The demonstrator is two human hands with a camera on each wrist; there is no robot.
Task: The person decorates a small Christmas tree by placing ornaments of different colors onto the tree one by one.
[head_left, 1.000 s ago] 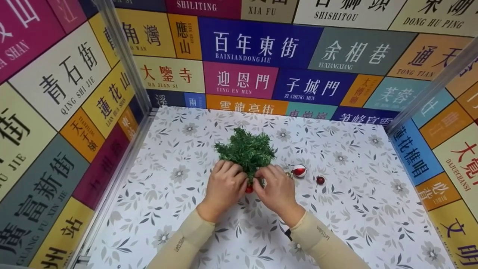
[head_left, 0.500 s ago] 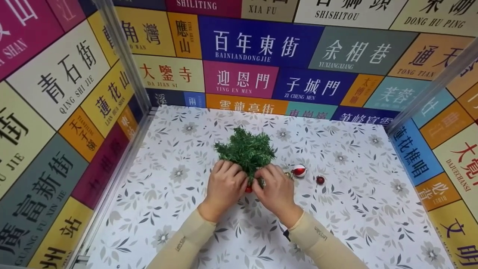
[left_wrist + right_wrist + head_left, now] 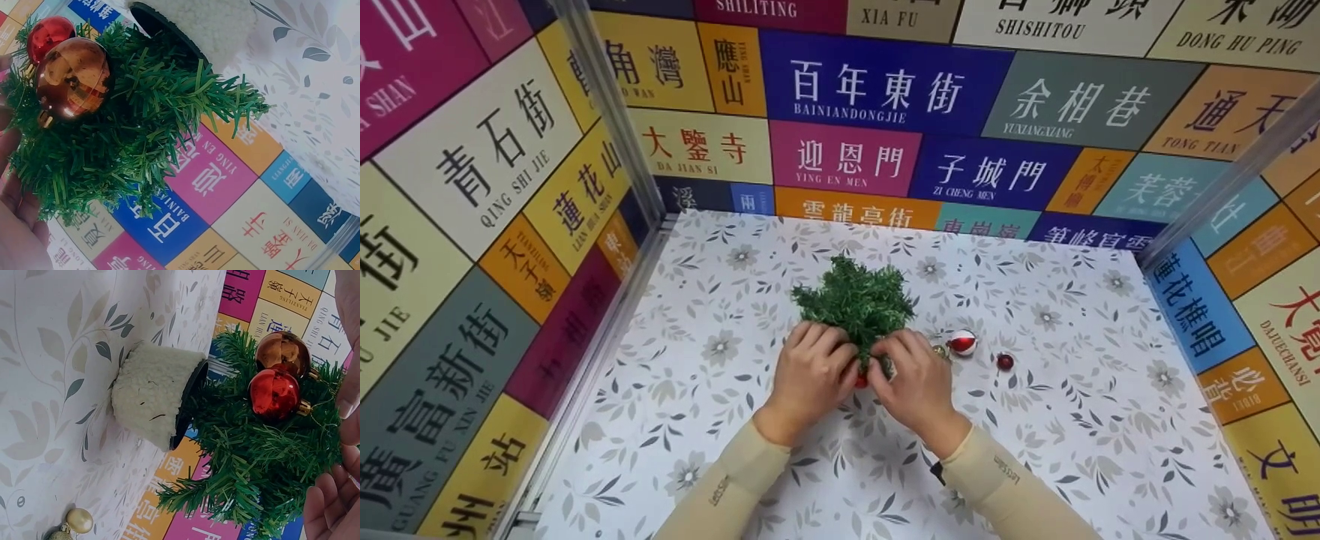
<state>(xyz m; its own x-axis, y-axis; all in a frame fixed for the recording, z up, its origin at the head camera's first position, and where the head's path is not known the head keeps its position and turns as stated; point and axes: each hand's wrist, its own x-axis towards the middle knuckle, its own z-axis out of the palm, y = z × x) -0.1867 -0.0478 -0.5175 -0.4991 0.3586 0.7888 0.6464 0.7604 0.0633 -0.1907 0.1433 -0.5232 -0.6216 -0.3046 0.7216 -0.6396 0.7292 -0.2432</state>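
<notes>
Green plastic needles of a small tree [image 3: 855, 300] stand mid-table in a fleecy white pot [image 3: 152, 396], with red and copper baubles [image 3: 274, 394]. Left hand [image 3: 810, 375] and right hand [image 3: 915, 379] pinch its near branches; loose baubles [image 3: 962, 343] lie right.

One small green tree [image 3: 855, 301] in one fuzzy white pot [image 3: 152, 395]. Two baubles hang on it: one red bauble [image 3: 274, 394] and one copper bauble [image 3: 282, 352]. Loose on the bench [image 3: 735, 465] I count at least three more: one red-and-white bauble [image 3: 961, 343], one small dark red bauble [image 3: 1004, 361], one gold bauble [image 3: 79, 520] (a further greenish one beside it is cut off at the frame edge, can't be sure). Two hands, mine: left hand [image 3: 810, 379], right hand [image 3: 919, 386].
</notes>
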